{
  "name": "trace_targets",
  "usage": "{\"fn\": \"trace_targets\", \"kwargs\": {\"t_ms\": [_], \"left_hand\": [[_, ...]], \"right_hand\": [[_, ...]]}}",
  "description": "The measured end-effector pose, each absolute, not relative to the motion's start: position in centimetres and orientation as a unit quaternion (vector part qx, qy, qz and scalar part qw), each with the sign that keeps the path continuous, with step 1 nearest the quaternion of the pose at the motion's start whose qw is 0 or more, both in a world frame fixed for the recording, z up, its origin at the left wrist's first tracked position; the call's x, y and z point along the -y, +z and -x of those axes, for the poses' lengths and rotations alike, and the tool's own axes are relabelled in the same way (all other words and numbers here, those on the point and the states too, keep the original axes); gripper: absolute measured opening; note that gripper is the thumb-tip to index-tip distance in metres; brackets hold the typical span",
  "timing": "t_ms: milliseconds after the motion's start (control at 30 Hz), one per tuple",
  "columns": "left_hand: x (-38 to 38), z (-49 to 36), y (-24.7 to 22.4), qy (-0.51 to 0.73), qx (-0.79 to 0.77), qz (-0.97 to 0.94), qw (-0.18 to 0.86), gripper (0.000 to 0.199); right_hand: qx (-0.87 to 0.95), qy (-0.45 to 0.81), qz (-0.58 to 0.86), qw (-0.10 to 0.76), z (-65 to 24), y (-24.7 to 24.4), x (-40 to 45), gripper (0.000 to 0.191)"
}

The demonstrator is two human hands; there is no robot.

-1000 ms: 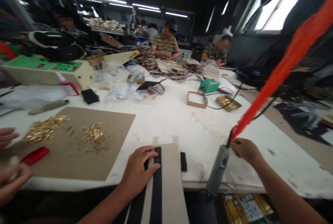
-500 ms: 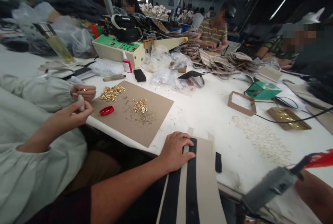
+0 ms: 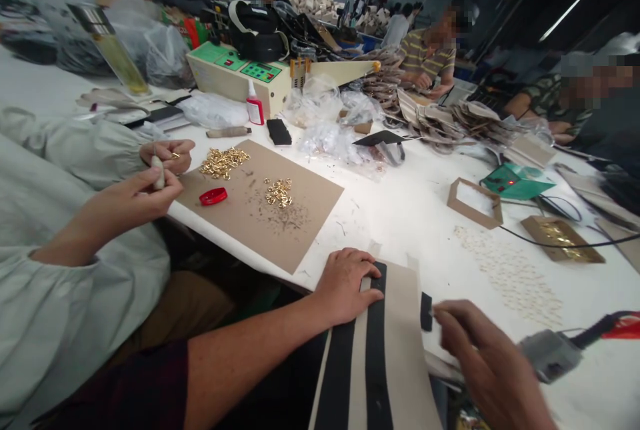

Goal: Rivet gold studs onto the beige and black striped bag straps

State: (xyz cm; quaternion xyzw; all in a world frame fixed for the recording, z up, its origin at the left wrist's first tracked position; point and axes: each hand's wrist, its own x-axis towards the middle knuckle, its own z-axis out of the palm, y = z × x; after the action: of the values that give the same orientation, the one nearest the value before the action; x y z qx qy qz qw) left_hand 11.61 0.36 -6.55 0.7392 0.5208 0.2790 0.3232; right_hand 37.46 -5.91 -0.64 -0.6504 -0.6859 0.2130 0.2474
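My left hand (image 3: 349,285) lies on a beige panel (image 3: 403,343) that extends over the table's near edge. Its thumb and fingers are apart, with the fingertips on a black strip (image 3: 375,350) running along the panel. A second black strip (image 3: 337,363) runs parallel on the left. Beside the panel's right edge is a small black piece (image 3: 427,312) on the table. My right hand (image 3: 493,360) is next to that piece, its thumb and index finger closed together. Whatever they may pinch is too small to make out.
A grey tool (image 3: 553,355) with a black cable lies right of my hand. Small pale pieces (image 3: 505,277) are scattered beyond, near a cardboard box (image 3: 475,203) and a green device (image 3: 517,180). A co-worker's hands (image 3: 150,190) are at left, beside cardboard (image 3: 300,243) with gold rings.
My right hand has come in from the lower right to the small black piece, and its fingers are closed. My left hand stays on the panel. The view has shifted slightly.
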Motion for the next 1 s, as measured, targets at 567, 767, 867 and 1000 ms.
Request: {"fn": "trace_targets", "kwargs": {"t_ms": [567,767,867,1000], "left_hand": [[-0.3,-11.5,-6.9,0.272,-0.51,-0.756,0.307,0.03],[-0.3,-11.5,-6.8,0.274,-0.51,-0.756,0.305,0.032],[-0.2,-11.5,-6.6,0.277,-0.511,-0.753,0.308,0.029],[-0.3,-11.5,-6.5,0.278,-0.51,-0.752,0.311,0.027]], "right_hand": [[0.694,0.286,0.657,0.071,-30.5,-3.6,-0.6,0.028],[0.66,0.341,0.663,0.088,-30.2,-2.9,-1.9,0.024],[0.63,0.356,0.663,0.192,-30.6,-2.2,0.1,0.034],[0.516,0.188,0.76,0.347,-35.6,-3.1,7.3,0.047]]}}
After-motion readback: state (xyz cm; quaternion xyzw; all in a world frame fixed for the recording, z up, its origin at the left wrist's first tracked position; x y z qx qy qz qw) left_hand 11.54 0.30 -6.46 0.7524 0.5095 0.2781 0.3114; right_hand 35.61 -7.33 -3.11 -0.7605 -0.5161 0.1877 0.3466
